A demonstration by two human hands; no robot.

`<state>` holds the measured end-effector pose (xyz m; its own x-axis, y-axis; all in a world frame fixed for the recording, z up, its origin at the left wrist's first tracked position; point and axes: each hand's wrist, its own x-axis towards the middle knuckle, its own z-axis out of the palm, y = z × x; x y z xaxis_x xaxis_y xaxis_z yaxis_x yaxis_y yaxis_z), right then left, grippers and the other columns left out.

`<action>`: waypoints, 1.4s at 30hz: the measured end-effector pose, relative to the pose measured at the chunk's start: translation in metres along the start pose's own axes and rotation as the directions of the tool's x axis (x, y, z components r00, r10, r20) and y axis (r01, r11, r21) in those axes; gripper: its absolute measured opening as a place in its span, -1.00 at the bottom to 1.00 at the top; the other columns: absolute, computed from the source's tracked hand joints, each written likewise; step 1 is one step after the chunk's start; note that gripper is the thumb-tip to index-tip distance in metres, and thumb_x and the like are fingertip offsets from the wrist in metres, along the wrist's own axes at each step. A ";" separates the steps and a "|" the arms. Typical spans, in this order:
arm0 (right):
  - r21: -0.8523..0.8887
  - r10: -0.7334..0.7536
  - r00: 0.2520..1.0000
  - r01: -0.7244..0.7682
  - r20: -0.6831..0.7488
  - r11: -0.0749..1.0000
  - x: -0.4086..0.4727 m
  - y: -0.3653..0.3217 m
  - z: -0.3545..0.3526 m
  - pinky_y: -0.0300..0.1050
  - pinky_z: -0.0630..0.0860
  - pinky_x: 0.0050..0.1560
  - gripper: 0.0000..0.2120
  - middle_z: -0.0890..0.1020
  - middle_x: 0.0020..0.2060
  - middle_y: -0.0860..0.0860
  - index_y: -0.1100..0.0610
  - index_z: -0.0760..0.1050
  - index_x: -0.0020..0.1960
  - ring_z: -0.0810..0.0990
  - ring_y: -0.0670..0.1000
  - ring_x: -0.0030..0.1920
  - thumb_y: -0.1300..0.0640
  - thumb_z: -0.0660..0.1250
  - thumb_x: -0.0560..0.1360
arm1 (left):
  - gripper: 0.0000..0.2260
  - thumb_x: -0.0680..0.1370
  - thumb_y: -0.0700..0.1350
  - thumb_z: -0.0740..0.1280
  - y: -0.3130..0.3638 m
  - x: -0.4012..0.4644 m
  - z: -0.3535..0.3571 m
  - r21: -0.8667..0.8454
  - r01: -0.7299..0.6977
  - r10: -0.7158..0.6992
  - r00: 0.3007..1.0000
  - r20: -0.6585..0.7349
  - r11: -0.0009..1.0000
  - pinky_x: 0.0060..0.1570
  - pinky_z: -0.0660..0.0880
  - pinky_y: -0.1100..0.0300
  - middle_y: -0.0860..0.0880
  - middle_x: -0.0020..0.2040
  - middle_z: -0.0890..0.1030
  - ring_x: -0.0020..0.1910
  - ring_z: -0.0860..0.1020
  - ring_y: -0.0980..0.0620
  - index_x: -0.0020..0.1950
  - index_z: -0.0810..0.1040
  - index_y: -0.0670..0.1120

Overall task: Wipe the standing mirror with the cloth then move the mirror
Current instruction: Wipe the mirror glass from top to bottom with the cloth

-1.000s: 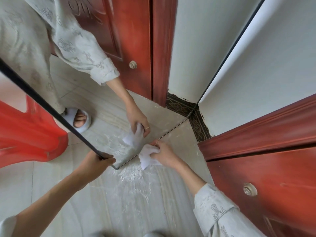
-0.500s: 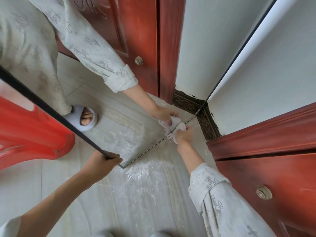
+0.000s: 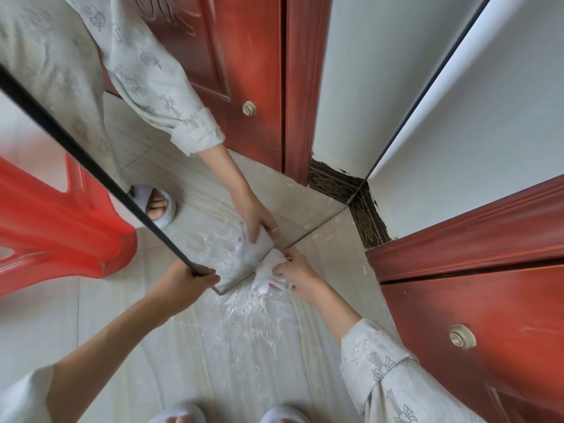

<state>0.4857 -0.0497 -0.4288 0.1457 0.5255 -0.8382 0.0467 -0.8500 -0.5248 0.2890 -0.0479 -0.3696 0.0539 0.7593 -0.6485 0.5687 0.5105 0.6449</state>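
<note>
A tall standing mirror (image 3: 305, 190) with a thin black frame rests on the tiled floor and leans toward the white wall. My left hand (image 3: 186, 280) grips its black left edge near the bottom corner. My right hand (image 3: 297, 274) holds a crumpled white cloth (image 3: 267, 271) pressed against the glass low down, close to the bottom edge. The glass reflects my arm, the cloth, a slippered foot and the red door.
A red plastic stool (image 3: 55, 227) stands close on the left behind the mirror's edge. A red wooden door (image 3: 476, 315) with a round knob fills the right. White powdery smears (image 3: 250, 319) mark the floor tiles below the mirror. My slippers (image 3: 180, 415) show at the bottom.
My right hand with the cloth swept from the mirror's lower right corner back left toward the lower left corner. My left hand kept its grip on the frame.
</note>
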 end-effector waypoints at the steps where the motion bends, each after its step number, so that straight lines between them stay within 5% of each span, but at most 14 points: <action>1: -0.027 -0.002 0.995 0.005 0.097 1.000 -0.005 0.001 -0.006 0.02 0.55 -0.13 -0.70 0.45 -0.19 0.07 0.15 0.34 0.06 0.50 0.11 -0.10 0.46 0.15 0.42 | -0.87 0.47 -0.24 0.35 0.000 0.000 0.000 -0.012 -0.004 0.004 1.000 0.003 1.000 0.03 0.32 0.19 0.01 -0.01 0.52 0.00 0.46 0.05 -0.02 0.61 -0.21; 3: -0.090 -0.016 0.993 0.027 0.118 0.996 -0.010 0.000 -0.018 0.00 0.52 -0.13 -0.65 0.49 -0.07 0.13 0.17 0.37 0.16 0.50 0.13 -0.02 0.44 0.19 0.42 | -0.98 0.47 -0.24 0.35 -0.002 0.000 -0.001 -0.024 -0.018 0.018 1.000 0.012 1.000 -0.08 0.33 0.21 -0.01 -0.07 0.49 -0.06 0.44 0.04 -0.13 0.56 -0.15; 9: 0.042 -0.117 0.927 0.141 -0.357 0.989 -0.010 -0.019 -0.042 -0.24 0.34 -0.41 -0.65 0.45 -0.04 0.10 0.26 0.32 0.27 0.45 0.05 -0.09 0.39 0.14 0.49 | -0.84 0.47 -0.29 0.31 -0.006 0.003 0.001 -0.050 -0.080 0.083 0.995 0.054 0.996 -0.35 0.17 0.28 -0.07 -0.15 0.33 -0.14 0.27 0.03 -0.17 0.36 -0.10; 12: 0.089 -0.122 0.914 0.169 -0.388 0.982 -0.007 -0.031 -0.025 -0.26 0.37 -0.52 -0.64 0.48 -0.03 0.13 0.25 0.28 0.23 0.50 0.07 -0.26 0.41 0.11 0.45 | -0.85 0.47 -0.28 0.31 -0.008 0.004 0.000 -0.048 -0.083 0.086 0.994 0.066 0.995 -0.35 0.17 0.28 -0.07 -0.14 0.33 -0.14 0.27 0.04 -0.17 0.36 -0.10; 15: 0.103 -0.170 0.908 0.225 -0.383 0.969 -0.004 -0.030 -0.003 -0.18 0.41 -0.48 -0.66 0.55 0.04 0.28 0.20 0.32 0.07 0.60 0.21 -0.19 0.40 0.12 0.32 | -0.86 0.47 -0.28 0.31 -0.008 0.004 0.000 -0.028 -0.076 0.077 0.994 0.075 0.997 -0.35 0.18 0.28 -0.08 -0.15 0.34 -0.15 0.28 0.03 -0.18 0.37 -0.10; 18: -0.027 -0.250 0.923 0.253 -0.293 0.967 -0.019 -0.019 0.008 -0.36 0.37 -0.58 -0.76 0.54 -0.13 0.17 0.20 0.30 0.00 0.54 0.00 -0.32 0.44 0.14 0.39 | -0.85 0.46 -0.28 0.31 -0.010 0.005 0.000 -0.028 -0.070 0.073 0.994 0.087 0.997 -0.34 0.18 0.27 -0.08 -0.16 0.34 -0.15 0.28 0.03 -0.18 0.37 -0.09; 20: -0.148 -0.325 0.932 0.303 -0.159 0.942 -0.028 -0.010 0.012 -0.46 0.37 -0.46 -0.75 0.49 -0.16 0.07 0.16 0.29 0.02 0.49 -0.05 -0.25 0.43 0.14 0.42 | -0.85 0.46 -0.29 0.31 -0.009 0.005 -0.001 -0.031 -0.071 0.074 0.993 0.091 0.997 -0.34 0.18 0.26 -0.08 -0.18 0.34 -0.15 0.28 0.03 -0.19 0.39 -0.09; 24: -0.234 -0.308 0.950 0.312 0.055 0.921 -0.036 0.003 0.001 -0.20 0.44 -0.09 -0.65 0.50 -0.03 0.05 0.18 0.36 0.18 0.49 0.01 0.00 0.39 0.23 0.42 | -0.86 0.44 -0.32 0.31 -0.005 0.001 -0.002 -0.034 -0.090 0.093 0.992 0.080 0.995 -0.31 0.17 0.17 -0.09 -0.28 0.33 -0.25 0.25 0.00 -0.27 0.45 -0.12; 27: -0.233 -0.313 0.946 0.286 -0.086 0.929 -0.039 0.000 -0.017 -0.05 0.49 0.09 -0.61 0.55 0.06 0.14 0.20 0.35 0.24 0.53 0.11 0.12 0.38 0.23 0.43 | -0.78 0.44 -0.34 0.29 -0.003 -0.003 -0.003 -0.032 -0.115 0.116 0.991 0.064 0.993 -0.29 0.12 0.16 -0.11 -0.36 0.23 -0.29 0.18 -0.03 -0.37 0.36 -0.15; 31: -0.233 -0.451 0.770 0.387 -0.452 0.892 -0.055 -0.030 -0.041 -0.20 0.37 0.07 -0.61 0.51 0.16 0.21 0.27 0.30 0.27 0.51 0.15 0.17 0.40 0.19 0.46 | -0.86 0.48 -0.26 0.30 -0.001 -0.013 -0.005 0.027 -0.145 0.146 0.989 -0.028 0.989 -0.26 0.27 0.20 -0.06 -0.36 0.39 -0.33 0.34 0.00 -0.28 0.42 -0.17; 35: -0.394 -0.630 0.563 0.493 -0.535 0.775 -0.070 -0.061 -0.046 -0.40 0.22 -0.14 -0.69 0.49 0.11 0.22 0.31 0.35 0.18 0.50 0.16 0.12 0.44 0.17 0.45 | -0.96 0.52 -0.24 0.28 0.004 -0.031 -0.006 -0.013 -0.261 0.257 0.958 -0.127 0.965 0.01 0.40 0.20 -0.02 -0.10 0.54 -0.08 0.51 0.04 -0.05 0.44 -0.16; 42: -0.609 -0.751 0.574 0.480 -0.326 0.632 -0.090 -0.034 0.019 -0.08 0.45 0.12 -0.62 0.39 0.15 0.19 0.30 0.36 0.20 0.51 0.19 0.10 0.44 0.26 0.39 | -0.79 0.54 -0.27 0.23 0.003 -0.034 -0.006 0.023 -0.278 0.279 0.951 -0.134 0.960 0.04 0.39 0.13 -0.11 -0.03 0.56 0.11 0.54 -0.17 -0.17 0.33 0.01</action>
<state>0.4525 -0.0670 -0.3384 0.3708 0.9279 -0.0392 0.7012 -0.3074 -0.6433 0.2844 -0.0697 -0.3434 0.0998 0.9185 -0.3826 0.5502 0.2694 0.7904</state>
